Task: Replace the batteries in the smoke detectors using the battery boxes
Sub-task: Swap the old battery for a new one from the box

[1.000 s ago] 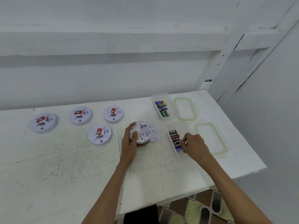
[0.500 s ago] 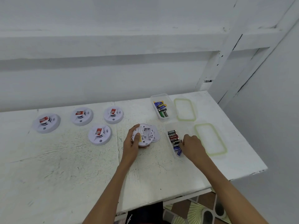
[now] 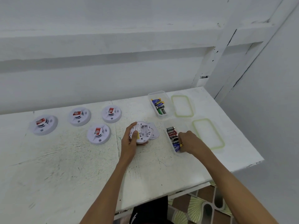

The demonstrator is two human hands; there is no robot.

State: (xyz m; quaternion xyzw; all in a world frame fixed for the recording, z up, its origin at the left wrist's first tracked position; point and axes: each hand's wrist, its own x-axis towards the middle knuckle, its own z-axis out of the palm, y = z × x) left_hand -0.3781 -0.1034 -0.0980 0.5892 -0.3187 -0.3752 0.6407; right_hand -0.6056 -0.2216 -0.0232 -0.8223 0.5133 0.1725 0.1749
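Here, the left hand (image 3: 131, 141) grips the open smoke detector (image 3: 142, 132) by its round rim, thumb across the top. It holds the detector back-up on the white table (image 3: 80, 167), just in front of the person. The battery bay (image 3: 144, 130) faces upward and looks empty, and a loose back plate (image 3: 154, 133) lies touching the detector's right side.

The right hand (image 3: 189, 141) reaches into the near battery box (image 3: 181, 125), fingers curled over the near end of the row of batteries (image 3: 172, 135). Whether they have closed on one cannot be told. The batteries lie side by side, each with its long axis across the width of the box, roughly left to right. The row runs away from the person, and the blue ones at its near end sit slightly skewed.

By appearance a battery is small, rigid, smooth and apt to roll. It is best pinched at mid-length between thumb and forefinger, then turned to match the bay's slots and polarity. The detector looks like light, hard plastic, so steadying it at the rim seems sufficient.

The far battery box (image 3: 157, 95) holds a few mixed batteries. Two green-rimmed lids (image 3: 182, 106) lie to the right of the boxes. Four other smoke detectors (image 3: 98, 134) lie face up to the left.
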